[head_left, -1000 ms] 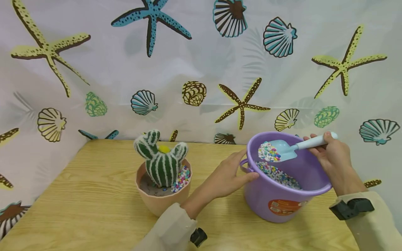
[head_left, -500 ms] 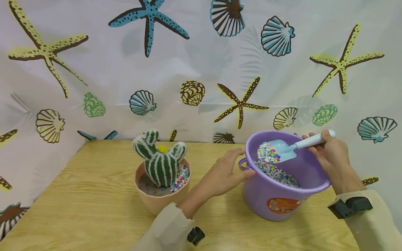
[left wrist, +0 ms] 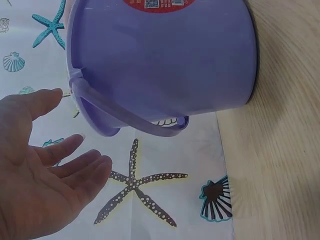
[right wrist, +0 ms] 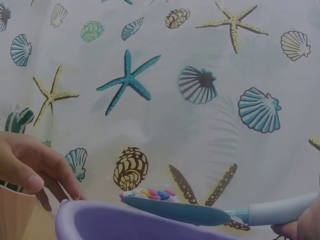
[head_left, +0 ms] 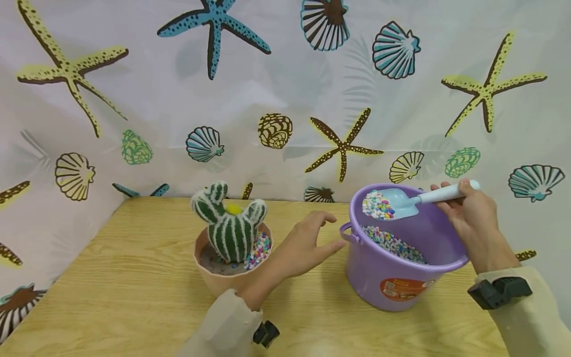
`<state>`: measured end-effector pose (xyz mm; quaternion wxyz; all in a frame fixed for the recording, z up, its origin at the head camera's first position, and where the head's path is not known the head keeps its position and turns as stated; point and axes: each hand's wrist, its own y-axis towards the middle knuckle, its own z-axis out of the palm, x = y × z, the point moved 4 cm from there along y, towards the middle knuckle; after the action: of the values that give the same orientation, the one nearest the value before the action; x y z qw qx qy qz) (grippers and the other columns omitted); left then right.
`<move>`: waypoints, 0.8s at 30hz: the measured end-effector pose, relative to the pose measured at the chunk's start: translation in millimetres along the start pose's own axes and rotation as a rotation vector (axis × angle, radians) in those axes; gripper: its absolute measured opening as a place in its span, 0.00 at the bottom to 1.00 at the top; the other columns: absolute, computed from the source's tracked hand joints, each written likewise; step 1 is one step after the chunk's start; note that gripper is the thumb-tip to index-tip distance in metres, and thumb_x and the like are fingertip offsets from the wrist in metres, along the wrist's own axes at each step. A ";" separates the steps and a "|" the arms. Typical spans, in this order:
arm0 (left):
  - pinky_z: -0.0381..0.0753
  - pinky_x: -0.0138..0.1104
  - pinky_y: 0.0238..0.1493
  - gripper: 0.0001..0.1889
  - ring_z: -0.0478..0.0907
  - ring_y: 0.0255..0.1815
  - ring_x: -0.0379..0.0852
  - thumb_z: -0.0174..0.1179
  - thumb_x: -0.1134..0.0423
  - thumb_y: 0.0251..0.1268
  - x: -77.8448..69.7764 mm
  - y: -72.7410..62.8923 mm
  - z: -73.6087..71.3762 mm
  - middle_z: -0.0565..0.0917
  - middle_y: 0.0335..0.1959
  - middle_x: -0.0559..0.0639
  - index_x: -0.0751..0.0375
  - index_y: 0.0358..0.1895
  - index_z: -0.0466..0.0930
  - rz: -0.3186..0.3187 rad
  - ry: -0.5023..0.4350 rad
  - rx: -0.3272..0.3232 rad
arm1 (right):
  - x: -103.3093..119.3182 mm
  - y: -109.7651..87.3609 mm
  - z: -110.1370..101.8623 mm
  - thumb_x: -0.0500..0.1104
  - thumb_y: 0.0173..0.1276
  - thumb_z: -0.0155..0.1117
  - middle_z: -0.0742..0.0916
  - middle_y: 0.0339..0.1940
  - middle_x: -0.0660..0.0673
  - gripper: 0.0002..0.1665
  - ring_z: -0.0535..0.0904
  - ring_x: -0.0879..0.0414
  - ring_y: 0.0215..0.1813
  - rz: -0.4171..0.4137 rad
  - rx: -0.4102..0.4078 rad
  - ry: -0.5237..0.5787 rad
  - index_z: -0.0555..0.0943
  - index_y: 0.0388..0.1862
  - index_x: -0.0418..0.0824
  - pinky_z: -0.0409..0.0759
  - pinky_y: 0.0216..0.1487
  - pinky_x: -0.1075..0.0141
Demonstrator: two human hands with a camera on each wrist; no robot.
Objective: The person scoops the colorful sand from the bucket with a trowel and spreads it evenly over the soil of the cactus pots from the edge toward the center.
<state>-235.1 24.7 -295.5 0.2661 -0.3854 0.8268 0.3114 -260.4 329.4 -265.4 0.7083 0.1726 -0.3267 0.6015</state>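
My right hand (head_left: 474, 223) grips the pale handle of a light blue scoop (head_left: 401, 202) by its end. Colourful pebbles (head_left: 378, 205) heap on the scoop's front, above the mouth of the purple bucket (head_left: 383, 282). In the right wrist view the scoop's blade (right wrist: 175, 210) shows at about the rim's height. More pebbles (head_left: 394, 244) lie inside the bucket. My left hand (head_left: 308, 245) is apart from the bucket's left side, thumb and fingers spread, holding nothing. The left wrist view shows that hand (left wrist: 50, 165) beside the bucket's rim and hanging handle (left wrist: 125, 117).
A peach pot (head_left: 223, 282) with a knitted cactus (head_left: 232, 238) stands left of the bucket, behind my left forearm. Colourful pebbles (head_left: 260, 250) cover the right part of its grey filling. A curtain (head_left: 285, 74) with starfish and shells hangs behind the wooden table (head_left: 134, 277).
My left hand has let go of the bucket's rim and drawn back to the left. The loaded scoop has risen slightly, still in my right hand.
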 end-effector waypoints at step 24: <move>0.76 0.45 0.53 0.18 0.74 0.54 0.53 0.60 0.61 0.65 9.2 -33.5 -30.4 0.76 0.53 0.56 0.63 0.55 0.72 -0.071 0.028 -0.078 | -23.3 -4.9 27.6 0.46 0.77 0.38 0.56 0.73 0.46 0.33 0.52 0.49 0.76 0.053 0.016 0.049 0.44 0.76 0.57 0.50 0.73 0.57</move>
<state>-219.5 -18.5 -292.0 0.2505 -0.4290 0.8034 0.3282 -264.2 293.5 -260.2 0.6984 0.1548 -0.3087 0.6269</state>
